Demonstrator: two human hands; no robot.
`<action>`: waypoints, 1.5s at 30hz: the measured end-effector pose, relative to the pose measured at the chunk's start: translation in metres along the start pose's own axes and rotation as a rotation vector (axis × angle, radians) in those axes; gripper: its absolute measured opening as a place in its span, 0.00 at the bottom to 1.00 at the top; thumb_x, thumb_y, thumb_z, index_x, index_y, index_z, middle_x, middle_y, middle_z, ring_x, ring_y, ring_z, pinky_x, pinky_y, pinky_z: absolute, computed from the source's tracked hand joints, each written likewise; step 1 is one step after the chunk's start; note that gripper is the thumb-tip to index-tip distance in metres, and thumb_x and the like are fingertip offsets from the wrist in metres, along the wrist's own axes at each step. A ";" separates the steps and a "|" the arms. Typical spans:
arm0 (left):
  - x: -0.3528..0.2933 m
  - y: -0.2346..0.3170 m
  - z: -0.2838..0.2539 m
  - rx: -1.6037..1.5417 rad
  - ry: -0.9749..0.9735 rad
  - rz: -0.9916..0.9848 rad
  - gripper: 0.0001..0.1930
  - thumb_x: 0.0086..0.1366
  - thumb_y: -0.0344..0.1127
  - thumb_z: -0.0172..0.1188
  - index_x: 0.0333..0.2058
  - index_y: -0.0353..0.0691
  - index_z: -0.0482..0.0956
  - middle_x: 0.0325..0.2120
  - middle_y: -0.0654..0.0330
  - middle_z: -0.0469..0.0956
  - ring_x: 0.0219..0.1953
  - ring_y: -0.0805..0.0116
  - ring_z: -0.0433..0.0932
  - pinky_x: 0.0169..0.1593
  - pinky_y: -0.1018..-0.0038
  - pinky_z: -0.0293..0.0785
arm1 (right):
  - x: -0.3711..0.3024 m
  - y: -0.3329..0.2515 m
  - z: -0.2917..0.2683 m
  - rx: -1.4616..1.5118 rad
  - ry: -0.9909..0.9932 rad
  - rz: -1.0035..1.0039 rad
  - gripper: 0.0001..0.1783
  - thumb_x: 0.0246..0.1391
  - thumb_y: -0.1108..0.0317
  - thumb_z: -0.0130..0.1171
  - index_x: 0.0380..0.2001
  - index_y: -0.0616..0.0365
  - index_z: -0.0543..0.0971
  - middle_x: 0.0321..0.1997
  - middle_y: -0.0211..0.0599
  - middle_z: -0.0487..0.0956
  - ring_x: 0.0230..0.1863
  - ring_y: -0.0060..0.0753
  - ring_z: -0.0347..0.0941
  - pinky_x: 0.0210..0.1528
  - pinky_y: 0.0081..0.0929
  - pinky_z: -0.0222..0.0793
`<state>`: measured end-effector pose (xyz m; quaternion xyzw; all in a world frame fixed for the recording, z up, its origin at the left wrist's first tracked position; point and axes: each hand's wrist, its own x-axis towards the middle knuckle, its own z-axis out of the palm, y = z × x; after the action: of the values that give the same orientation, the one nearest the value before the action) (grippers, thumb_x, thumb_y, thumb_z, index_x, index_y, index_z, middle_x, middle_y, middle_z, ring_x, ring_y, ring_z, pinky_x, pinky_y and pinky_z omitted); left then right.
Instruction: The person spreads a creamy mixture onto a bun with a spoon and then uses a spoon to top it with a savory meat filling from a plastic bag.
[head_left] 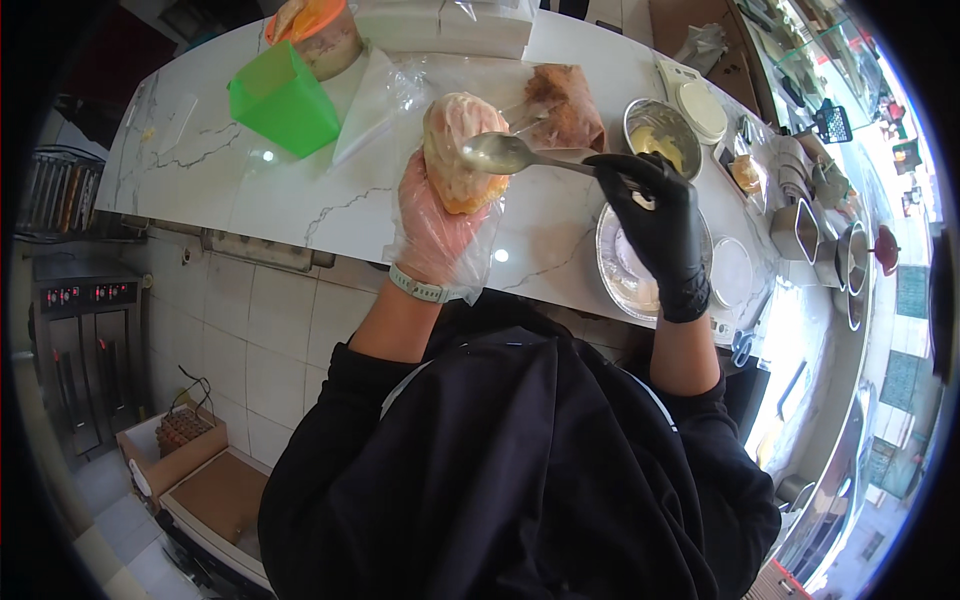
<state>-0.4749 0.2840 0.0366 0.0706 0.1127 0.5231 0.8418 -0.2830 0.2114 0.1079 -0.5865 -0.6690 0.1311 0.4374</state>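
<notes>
From where I sit, my left hand (437,232), in a clear plastic glove, is curled around the lower part of a pastry (447,160), holding it above the worktop (245,185), between near and far edges. My right hand (655,215), gloved in black, pinches the handle of a spoon (497,154), whose bowl lies over the pastry's right side; I cannot tell whether they touch. Pale coating covers much of the pastry, so I judge that I am at the spreading step. The next move, I'd say, calls for a light, level stroke with the spoon while the left grip stays gentle. The metal bowl (653,112) with yellowish cream (665,148) sits toward the worktop's far right corner, near the right hand.
</notes>
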 end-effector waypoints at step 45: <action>0.071 -0.058 0.006 -0.123 -0.046 -0.221 0.22 0.65 0.42 0.35 0.55 0.38 0.60 0.52 0.50 0.64 0.53 0.53 0.66 0.53 0.54 0.64 | -0.002 0.072 -0.042 0.109 0.052 0.116 0.08 0.44 0.73 0.59 0.31 0.54 0.81 0.20 0.33 0.74 0.23 0.22 0.67 0.28 0.20 0.62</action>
<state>-0.3933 0.3218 0.0209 0.0180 0.0683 0.4316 0.8993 -0.2038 0.2155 0.0814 -0.6028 -0.6140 0.1773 0.4777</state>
